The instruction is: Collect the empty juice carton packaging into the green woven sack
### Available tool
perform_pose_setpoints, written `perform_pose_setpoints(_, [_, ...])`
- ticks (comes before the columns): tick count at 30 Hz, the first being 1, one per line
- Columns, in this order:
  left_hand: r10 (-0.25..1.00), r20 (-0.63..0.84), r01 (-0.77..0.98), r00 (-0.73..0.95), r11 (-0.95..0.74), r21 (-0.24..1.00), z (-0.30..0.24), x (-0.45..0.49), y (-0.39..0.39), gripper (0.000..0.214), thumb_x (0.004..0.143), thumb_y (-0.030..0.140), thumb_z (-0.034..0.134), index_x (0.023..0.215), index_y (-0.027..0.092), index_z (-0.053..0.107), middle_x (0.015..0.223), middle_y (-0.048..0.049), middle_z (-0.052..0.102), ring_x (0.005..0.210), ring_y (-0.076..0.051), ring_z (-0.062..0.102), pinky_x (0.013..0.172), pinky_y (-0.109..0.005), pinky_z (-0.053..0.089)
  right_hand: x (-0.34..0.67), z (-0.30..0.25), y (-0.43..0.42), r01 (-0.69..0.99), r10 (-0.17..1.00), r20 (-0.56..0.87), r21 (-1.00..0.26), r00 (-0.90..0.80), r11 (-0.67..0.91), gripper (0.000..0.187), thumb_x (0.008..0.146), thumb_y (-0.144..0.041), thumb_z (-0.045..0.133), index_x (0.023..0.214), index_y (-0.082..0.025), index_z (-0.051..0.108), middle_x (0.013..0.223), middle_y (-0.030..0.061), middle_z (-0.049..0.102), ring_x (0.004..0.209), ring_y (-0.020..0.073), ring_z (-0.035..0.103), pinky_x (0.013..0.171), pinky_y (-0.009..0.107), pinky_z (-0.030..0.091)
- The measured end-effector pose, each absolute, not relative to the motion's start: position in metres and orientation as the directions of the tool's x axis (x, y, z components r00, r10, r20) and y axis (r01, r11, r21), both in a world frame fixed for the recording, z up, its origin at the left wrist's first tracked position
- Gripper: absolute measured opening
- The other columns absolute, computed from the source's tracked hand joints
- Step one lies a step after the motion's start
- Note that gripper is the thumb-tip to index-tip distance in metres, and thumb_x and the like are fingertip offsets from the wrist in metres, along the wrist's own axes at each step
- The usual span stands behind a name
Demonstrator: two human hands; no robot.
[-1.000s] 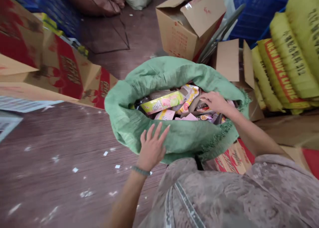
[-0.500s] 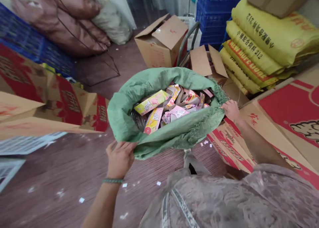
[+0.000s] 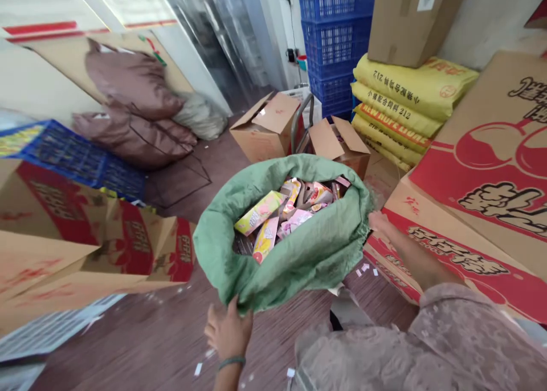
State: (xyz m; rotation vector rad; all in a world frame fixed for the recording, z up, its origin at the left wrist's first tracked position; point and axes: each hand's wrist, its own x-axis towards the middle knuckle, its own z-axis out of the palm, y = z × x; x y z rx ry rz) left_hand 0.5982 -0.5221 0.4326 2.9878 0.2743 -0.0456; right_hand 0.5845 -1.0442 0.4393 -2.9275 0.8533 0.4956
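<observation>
A green woven sack stands in front of me with its rim rolled outward. Inside it lie several flattened, colourful small cartons, yellow, pink and lilac. At the sack's near left edge is my left hand, thumb and forefinger pinching the cloth where its folds draw together, the other fingers loosely apart. My right hand is at the right end of the rim, fingers closed on the edge; motion blurs its fingertips somewhat.
Red-and-tan cartons stand left and right. Behind the sack are two opened brown boxes and a trolley handle. Yellow feed bags, blue crates and brown sacks line the back. Paper scraps dot the floor.
My view has tilted up, so the sack and boxes sit lower in the picture. The left hand's fingers have spread somewhat at the rim; the right hand stays at the right end.
</observation>
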Motion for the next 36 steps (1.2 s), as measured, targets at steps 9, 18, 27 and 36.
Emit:
perform_pose_setpoints(9, [0.187,-0.121,0.223,0.975,-0.821,0.525,0.395,0.596,-0.483,0.057,0.075,0.029,0.054,0.13,0.014,0.056,0.112,-0.0165,0.067,0.102,-0.033,0.066,0.094,-0.046,0.053,0.651,0.464,-1.036,-0.528,-0.646,0.295,-0.391,0.705,-0.754,0.038,0.086,-0.014,0.046,0.115,-0.017,0.069,0.136,0.0169,0.054,0.123,0.0329,0.046,0.095,0.045,0.041])
perform_pose_setpoints(18, [0.574,-0.426,0.31,0.7,0.294,0.904,0.413,0.602,-0.525,0.059,0.062,0.022,0.072,0.12,0.022,0.059,0.115,-0.0062,0.07,0.109,-0.021,0.066,0.087,-0.027,0.052,0.715,0.444,-0.864,0.536,0.533,0.133,-0.406,0.836,-0.74,0.072,0.094,-0.062,0.059,0.153,-0.022,0.051,0.16,0.0167,0.043,0.149,0.0372,0.032,0.12,0.056,0.028])
perform_pose_setpoints(27, [0.639,-0.516,0.25,0.57,0.463,0.85,0.414,0.599,-0.52,0.059,0.059,0.029,0.08,0.114,0.021,0.061,0.101,-0.0024,0.07,0.084,-0.014,0.066,0.076,-0.025,0.051,0.734,0.397,-0.82,0.566,0.62,-0.393,-0.257,0.679,-0.783,0.08,0.097,-0.05,0.061,0.165,-0.023,0.029,0.166,0.0199,0.035,0.157,0.0363,0.022,0.122,0.056,0.024])
perform_pose_setpoints(36, [0.753,-0.658,0.579,-0.011,0.541,0.609,0.362,0.418,-0.614,0.019,0.086,0.026,0.077,0.087,0.015,0.062,0.074,0.0009,0.061,0.065,-0.014,0.061,0.063,-0.027,0.053,0.749,0.347,-0.863,0.778,0.78,0.007,-0.076,0.626,-0.624,0.08,0.096,-0.045,0.025,0.168,-0.012,0.014,0.145,0.0296,0.055,0.143,0.0445,0.046,0.107,0.072,0.034])
